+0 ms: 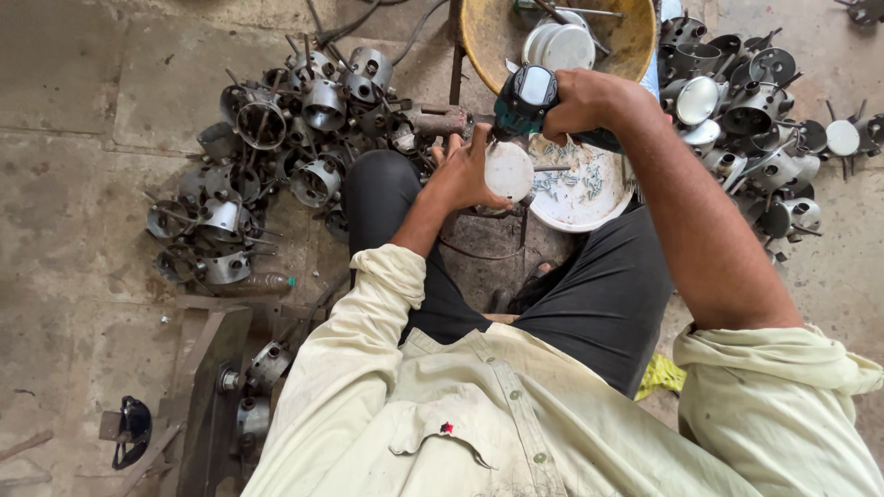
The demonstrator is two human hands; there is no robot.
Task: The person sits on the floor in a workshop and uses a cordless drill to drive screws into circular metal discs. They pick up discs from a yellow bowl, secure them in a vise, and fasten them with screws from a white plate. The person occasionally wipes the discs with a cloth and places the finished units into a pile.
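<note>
A small white disc [508,171] sits at the centre of the view, just above the person's knees and in front of a white bowl [589,207] that holds a scatter of small screws [575,175]. The left hand [465,170] curls round the disc's left edge, fingers wrapped partly about it and the thumb up beside it, holding it steady. The right hand [575,101] is closed tight round the grip of a teal and black drill [523,99], whose nose points down and meets the disc at its upper edge. The drill's tip itself is too small to make out.

Both arms come out of rolled pale yellow sleeves [387,276]; the person sits with dark trousers [599,294] spread either side of the work. Beyond the drill stands a yellow basin [479,37] with round metal lids [557,44] and a few rods inside. To the left, on the concrete floor [83,184], lies a heap of grey metal cups [276,138], open cylinders with pins sticking out, some stacked against each other. To the right is a second heap of parts [755,120], darker cups mixed with shiny round plates. A plastic bottle [262,283] lies on its side below the left heap, near a metal frame [212,368] that carries a few more cups at the lower left.
</note>
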